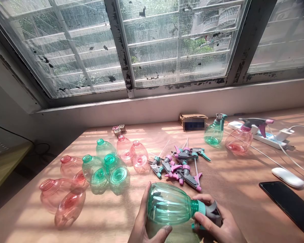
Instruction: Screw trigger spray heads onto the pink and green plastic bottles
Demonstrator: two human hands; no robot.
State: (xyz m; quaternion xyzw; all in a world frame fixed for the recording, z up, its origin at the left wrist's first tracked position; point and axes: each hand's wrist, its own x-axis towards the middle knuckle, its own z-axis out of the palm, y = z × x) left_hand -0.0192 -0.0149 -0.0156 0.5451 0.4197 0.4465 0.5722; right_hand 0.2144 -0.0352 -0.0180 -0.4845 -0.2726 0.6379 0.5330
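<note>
A clear green spray bottle [169, 204] lies sideways between my hands, low over the front of the table. My left hand [144, 221] is wrapped round its base, thumb below and fingers behind. At the neck, my right hand [221, 219] grips the teal collar and grey spray head [214, 213], with the thumb on the collar. The head sits on the bottle's mouth; how tightly, I cannot tell. Just beyond is a pile of loose spray heads [182, 165] in grey, pink and teal, some with tubes showing.
Several open bottles, pink [139, 157] and green [116, 172], stand or lie at the left. A green sprayer [214, 133] and a pink sprayer [239, 140] stand at the back right, near a power strip [268, 138], cables, a white mouse [287, 178] and a phone [288, 206]. A small box [192, 118] sits by the wall.
</note>
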